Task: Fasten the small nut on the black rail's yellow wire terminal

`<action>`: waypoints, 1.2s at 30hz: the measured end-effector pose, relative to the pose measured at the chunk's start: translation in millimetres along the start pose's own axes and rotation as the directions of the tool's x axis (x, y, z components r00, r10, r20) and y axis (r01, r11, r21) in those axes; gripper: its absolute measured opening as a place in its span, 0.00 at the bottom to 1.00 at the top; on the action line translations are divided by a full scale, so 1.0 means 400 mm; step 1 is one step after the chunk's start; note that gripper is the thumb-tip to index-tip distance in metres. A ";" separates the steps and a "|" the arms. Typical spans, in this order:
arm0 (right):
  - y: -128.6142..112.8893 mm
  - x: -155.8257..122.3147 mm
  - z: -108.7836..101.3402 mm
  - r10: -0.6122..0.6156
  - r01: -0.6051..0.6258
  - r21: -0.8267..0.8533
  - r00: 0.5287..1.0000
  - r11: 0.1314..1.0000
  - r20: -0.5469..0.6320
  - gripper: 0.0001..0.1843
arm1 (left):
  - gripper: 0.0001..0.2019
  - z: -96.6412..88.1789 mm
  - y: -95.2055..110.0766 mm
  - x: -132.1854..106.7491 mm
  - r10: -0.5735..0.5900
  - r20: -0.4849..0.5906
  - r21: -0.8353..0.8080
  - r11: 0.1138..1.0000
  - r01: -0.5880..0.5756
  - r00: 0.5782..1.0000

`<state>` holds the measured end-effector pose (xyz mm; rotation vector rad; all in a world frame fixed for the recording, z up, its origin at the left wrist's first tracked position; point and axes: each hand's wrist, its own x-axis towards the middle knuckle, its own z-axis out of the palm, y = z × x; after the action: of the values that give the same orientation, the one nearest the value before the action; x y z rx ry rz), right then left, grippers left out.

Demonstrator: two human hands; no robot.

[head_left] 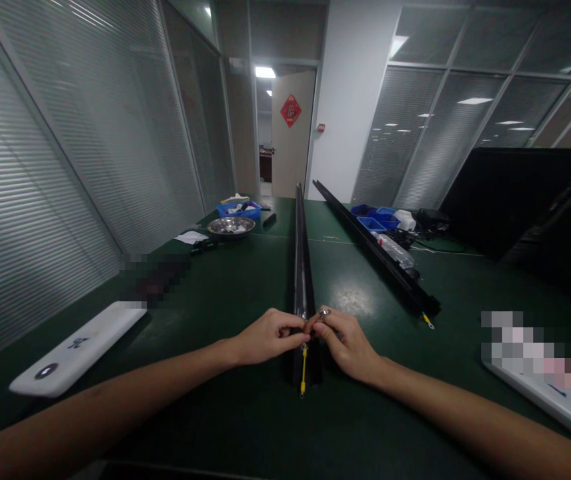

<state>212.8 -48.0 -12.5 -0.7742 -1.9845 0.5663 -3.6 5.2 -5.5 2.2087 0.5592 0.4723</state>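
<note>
A long black rail (299, 253) lies along the middle of the green table (225, 293), running away from me. A yellow wire (304, 370) hangs out of its near end. My left hand (268, 335) is closed in a pinch at the rail's near end, on a part too small to name. My right hand (343, 339) is also pinched there, fingertips meeting the left hand's over the rail, with a small silvery piece (324, 311) showing at its fingers.
A second black rail (375, 250) lies at an angle to the right, beside a plastic bottle (394, 251) and blue bins (375, 219). A metal bowl (231, 227) and a blue tray (238, 208) stand at the far left. White panels lie at the near left (75, 350) and near right (555, 400).
</note>
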 end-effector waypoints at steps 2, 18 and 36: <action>-0.001 0.000 -0.001 -0.001 0.001 0.008 1.000 1.000 -0.003 0.16 | 0.16 -0.001 0.003 0.000 0.008 0.000 0.016 1.000 -0.008 1.000; -0.004 0.001 0.000 0.008 -0.008 0.029 1.000 1.000 -0.002 0.16 | 0.15 -0.002 0.008 -0.001 0.029 -0.003 0.049 0.998 -0.029 1.000; -0.003 0.001 0.001 -0.006 0.006 0.028 1.000 1.000 -0.001 0.15 | 0.14 -0.005 0.012 -0.001 0.050 0.005 0.079 0.996 -0.050 0.999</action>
<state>211.9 -48.6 -11.7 -0.7509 -1.9735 0.5891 -3.9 3.3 -0.4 2.3034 0.5303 0.4801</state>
